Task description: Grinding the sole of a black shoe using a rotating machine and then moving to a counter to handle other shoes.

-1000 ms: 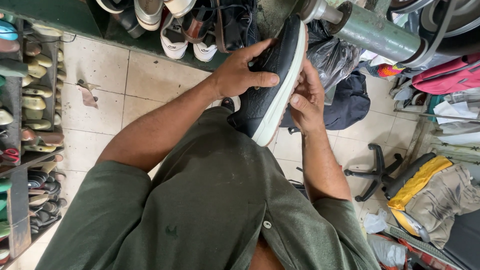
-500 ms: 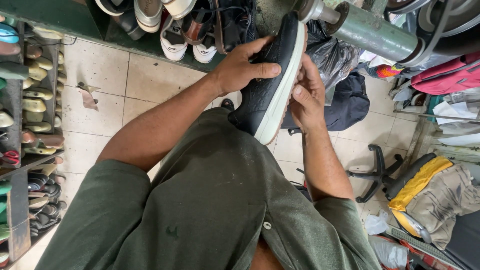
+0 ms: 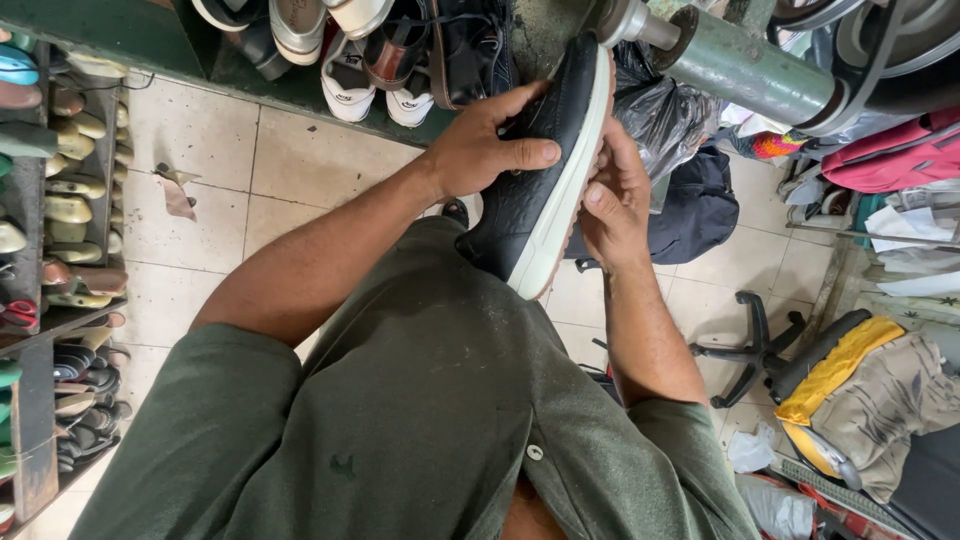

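Observation:
I hold a black sneaker with a white sole, tilted on its side, toe up near a green machine shaft. My left hand grips the black upper, thumb pressed along its side. On the other side, my right hand is wrapped over the white sole edge, fingers partly hidden behind the shoe. My green shirt fills the lower part of the view.
A green bench ahead carries several shoes and sandals. Shelves of soles and shoes line the left. Right of me are a black bag, a chair base, a yellow cloth and a pink bag.
The sneaker has shifted slightly upward toward the machine shaft, still in both hands; my left thumb has slid along the upper.

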